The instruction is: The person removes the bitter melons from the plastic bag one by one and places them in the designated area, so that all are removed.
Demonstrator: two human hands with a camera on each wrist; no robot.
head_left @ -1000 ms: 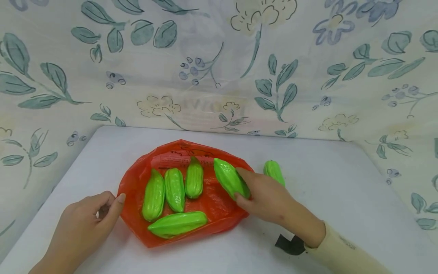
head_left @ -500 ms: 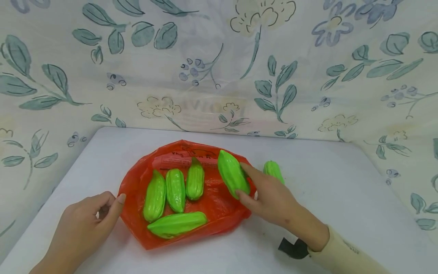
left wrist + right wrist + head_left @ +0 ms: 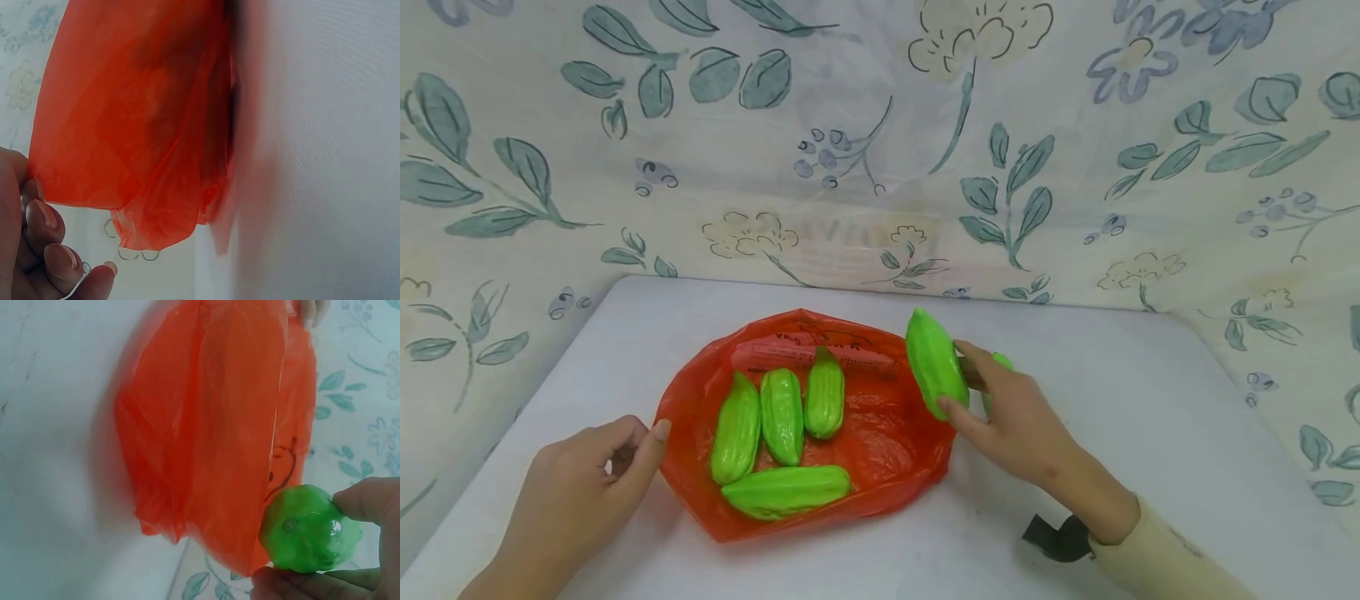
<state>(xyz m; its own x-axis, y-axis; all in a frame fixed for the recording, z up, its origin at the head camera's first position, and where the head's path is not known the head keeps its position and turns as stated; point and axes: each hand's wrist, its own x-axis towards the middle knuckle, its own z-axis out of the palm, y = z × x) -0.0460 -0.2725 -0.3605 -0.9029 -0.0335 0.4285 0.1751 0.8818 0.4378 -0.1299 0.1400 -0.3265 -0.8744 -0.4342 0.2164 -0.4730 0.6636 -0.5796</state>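
A red plastic bag [image 3: 883, 450] lies with its mouth spread wide in the head view. Inside it are several glossy, ridged green gourds [image 3: 782, 417], three standing side by side and one lying across the front [image 3: 786, 492]. My left hand [image 3: 580, 483] pinches the bag's left rim between thumb and fingers. Over the bag's right edge, my right hand [image 3: 1022, 425] grips another ridged green gourd [image 3: 936, 362], tilted with its pointed end up. The right wrist view shows the blunt end of that gourd [image 3: 306, 528] between thumb and fingers, beside the bag's rim.
One more green gourd [image 3: 1002, 360] lies on the white table [image 3: 1150, 400] behind my right hand, mostly hidden by it. A black strip [image 3: 1056, 537] is near my right wrist. Floral cloth [image 3: 865, 217] hangs along the back and sides.
My right hand has lifted the gourd and moved it up and to the right, from inside the bag to its right rim. The left hand has stayed at the left rim.
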